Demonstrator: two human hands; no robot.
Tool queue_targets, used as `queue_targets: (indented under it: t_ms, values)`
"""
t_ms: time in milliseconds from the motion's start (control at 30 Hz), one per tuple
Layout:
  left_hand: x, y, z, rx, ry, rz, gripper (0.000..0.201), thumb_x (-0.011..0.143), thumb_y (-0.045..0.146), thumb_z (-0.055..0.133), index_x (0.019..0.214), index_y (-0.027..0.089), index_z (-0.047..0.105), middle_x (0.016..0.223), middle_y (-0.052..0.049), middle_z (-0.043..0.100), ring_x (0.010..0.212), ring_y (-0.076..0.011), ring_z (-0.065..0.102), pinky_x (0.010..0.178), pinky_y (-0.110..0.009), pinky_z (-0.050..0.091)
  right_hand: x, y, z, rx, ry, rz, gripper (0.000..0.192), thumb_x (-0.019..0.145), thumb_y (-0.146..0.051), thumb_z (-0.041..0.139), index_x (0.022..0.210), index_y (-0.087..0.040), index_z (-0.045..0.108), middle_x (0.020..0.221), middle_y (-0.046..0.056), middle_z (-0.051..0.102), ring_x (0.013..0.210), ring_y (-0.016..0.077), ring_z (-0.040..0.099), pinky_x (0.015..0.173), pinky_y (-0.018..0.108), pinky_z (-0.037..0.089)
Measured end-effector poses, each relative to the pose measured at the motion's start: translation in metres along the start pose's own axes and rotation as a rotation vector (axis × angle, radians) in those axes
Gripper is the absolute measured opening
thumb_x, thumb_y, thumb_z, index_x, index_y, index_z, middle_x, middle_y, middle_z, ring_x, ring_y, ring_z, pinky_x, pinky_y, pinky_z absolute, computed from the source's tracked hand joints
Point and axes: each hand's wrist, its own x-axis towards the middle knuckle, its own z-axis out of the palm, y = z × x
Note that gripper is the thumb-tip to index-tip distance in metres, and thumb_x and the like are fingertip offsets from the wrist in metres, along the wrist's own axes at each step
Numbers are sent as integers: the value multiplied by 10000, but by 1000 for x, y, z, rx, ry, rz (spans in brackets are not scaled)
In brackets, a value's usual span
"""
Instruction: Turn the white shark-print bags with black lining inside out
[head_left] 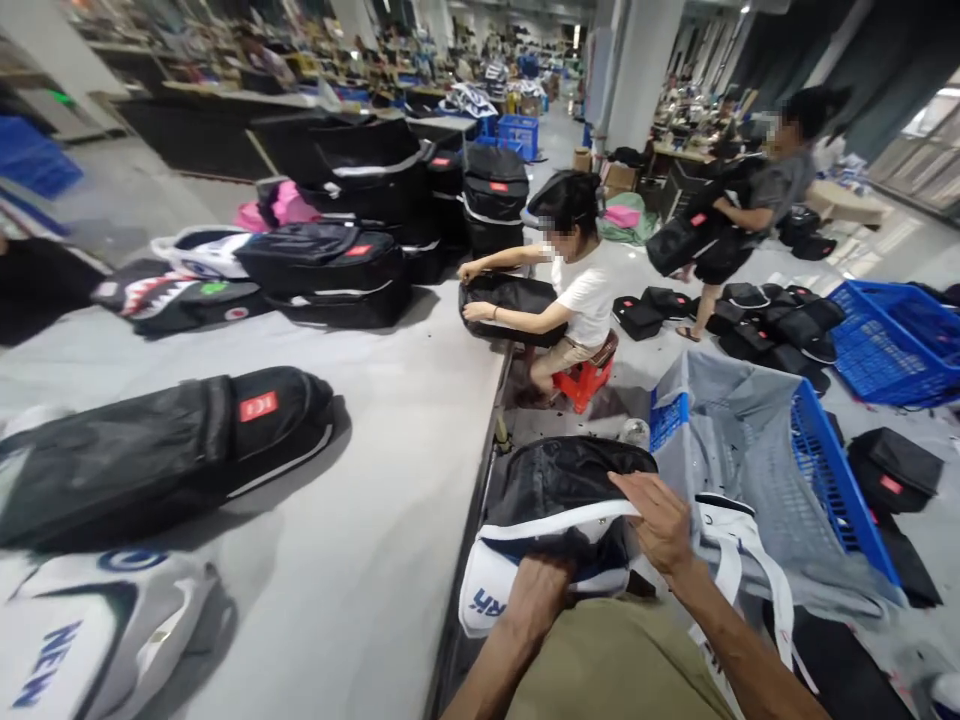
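A black and white bag with blue lettering on its white side lies across my lap at the table's edge. Its opening, trimmed with a white band, faces me. My left hand reaches into this opening, and its fingers are hidden inside. At the right end of the trim, my right hand grips the bag's rim between thumb and fingers. White straps hang to the right of my right forearm, over a lined crate.
Black bags and a white bag lie on the white table. A lined blue crate stands to my right. Ahead, a seated person handles a black bag; another person carries bags. More bags litter the floor.
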Motion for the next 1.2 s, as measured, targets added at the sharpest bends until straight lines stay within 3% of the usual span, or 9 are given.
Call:
queue_targets:
  t_ms: [100, 233, 400, 533, 667, 767, 900, 1067, 1200]
  values:
    - [29, 13, -5, -12, -2, 123, 519, 927, 285, 816, 1438, 229, 747, 1447, -143, 764, 1318, -369, 702, 1142, -484, 539, -19, 19, -24, -92, 52, 109, 421, 1129, -239, 556, 1518, -245, 717, 1224, 63, 837, 1123, 232, 770, 1064, 388, 622]
    - [54, 44, -36, 40, 18, 376, 371, 1029, 299, 736, 1399, 279, 760, 1404, -84, 792, 1172, -312, 767, 995, -414, 578, -36, 43, -46, -151, 118, 211, 439, 1123, -235, 528, 1529, -243, 694, 1255, 72, 829, 1133, 249, 770, 1025, 395, 619]
    - [84, 70, -80, 58, 589, 672, 403, 1110, 164, 552, 1432, 311, 746, 1325, -44, 825, 1107, -214, 765, 971, -352, 564, -44, 79, -53, -192, 121, 273, 436, 1135, -197, 482, 1521, -256, 676, 1293, 49, 815, 1142, 232, 761, 987, 377, 616]
    - [135, 68, -109, 78, 798, 511, 485, 1058, 331, 723, 1542, 324, 698, 1517, -103, 736, 1416, -302, 654, 1243, -478, 484, -36, 109, -43, -201, 124, 266, 420, 1143, -189, 489, 1518, -244, 667, 1285, 40, 815, 1123, 210, 765, 978, 354, 624]
    - [188, 52, -122, 151, 664, 461, 809, 883, 342, 792, 1666, 280, 597, 1756, -145, 513, 1620, -427, 456, 1337, -616, 384, -22, 141, -35, -148, 110, 272, 412, 1140, -186, 467, 1482, -258, 685, 1221, 33, 828, 1054, 201, 784, 906, 326, 655]
    - [216, 41, -124, 101, 643, 371, 839, 828, 257, 733, 1656, 325, 615, 1697, -90, 598, 1549, -392, 549, 1301, -528, 450, -11, 167, -27, -112, 66, 264, 382, 1139, -223, 491, 1456, -255, 702, 1165, 34, 833, 1007, 198, 798, 840, 296, 677]
    - [251, 36, -143, -56, 545, 202, 699, 849, 252, 678, 1542, 333, 728, 1444, -76, 787, 1246, -336, 735, 1125, -451, 574, 7, 203, -3, -124, 48, 251, 292, 1163, -372, 541, 1244, -218, 776, 993, 56, 824, 869, 209, 806, 751, 298, 679]
    - [298, 42, -188, -379, 277, 12, 417, 794, 280, 643, 1129, 257, 891, 1078, -38, 866, 997, -251, 766, 943, -337, 557, 20, 246, 39, -225, -21, 318, 562, 1150, -622, 484, 879, -247, 805, 719, 27, 755, 606, 191, 744, 536, 276, 549]
    - [329, 38, -207, -727, 79, -173, 282, 772, 431, 681, 768, 167, 780, 646, 30, 580, 656, -142, 488, 641, -287, 339, 22, 289, 73, 117, -223, 643, 687, 1098, -773, 472, 755, -260, 774, 599, -8, 682, 511, 166, 651, 490, 253, 476]
